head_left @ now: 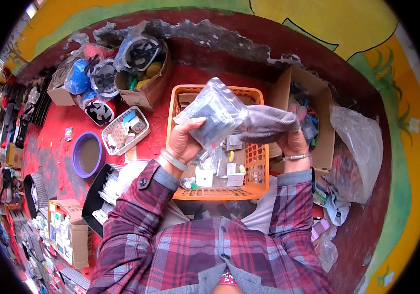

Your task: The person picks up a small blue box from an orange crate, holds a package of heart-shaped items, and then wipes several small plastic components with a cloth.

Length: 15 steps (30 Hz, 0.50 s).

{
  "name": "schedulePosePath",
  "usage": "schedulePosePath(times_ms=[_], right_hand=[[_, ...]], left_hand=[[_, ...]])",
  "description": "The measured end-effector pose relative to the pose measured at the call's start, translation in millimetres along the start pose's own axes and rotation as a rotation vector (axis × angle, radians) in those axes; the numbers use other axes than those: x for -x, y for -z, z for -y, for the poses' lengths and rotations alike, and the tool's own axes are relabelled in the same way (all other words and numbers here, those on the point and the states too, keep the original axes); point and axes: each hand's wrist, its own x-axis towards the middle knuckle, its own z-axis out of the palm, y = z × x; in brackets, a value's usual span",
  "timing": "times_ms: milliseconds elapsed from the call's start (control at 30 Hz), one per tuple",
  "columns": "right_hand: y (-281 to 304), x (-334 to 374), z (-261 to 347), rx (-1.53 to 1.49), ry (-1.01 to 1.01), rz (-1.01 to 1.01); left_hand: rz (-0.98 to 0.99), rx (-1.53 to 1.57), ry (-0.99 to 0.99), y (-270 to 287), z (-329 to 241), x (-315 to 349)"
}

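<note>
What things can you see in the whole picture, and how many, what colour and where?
see-through packet: one, dark contents, in left hand
grey cloth: one, grey-brown, in right hand
orange basket: one, orange, middle
small boxes: several, white, inside it
purple basin: one, purple, left
small basket: one, white, behind the basin
cardboard boxes: at least four, brown, both sides
black tray: one, black, left
big plastic bag: one, see-through, right
floor: one, mostly red, underneath
wall: painted yellow, green, dark red, around the back
plaid shirt: one, dark red and grey, bottom
left fingers: on packet
right fingers: on cloth
Far-left clutter: too small to count
</note>
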Motion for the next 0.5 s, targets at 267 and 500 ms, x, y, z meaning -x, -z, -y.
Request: schedulePosePath(times_ms=[267,500], right_hand=[[-56.9,-9.9,-61.3,-0.157,-0.047,0.054],[-62.1,-10.5,-76.3,-0.348,-0.013,-0.178]], left_hand=[[0.016,0.032,-0.066,-9.3,19.1,-5.1],[0.071,-0.209,-0.047,0.6,47.5,-10.7]])
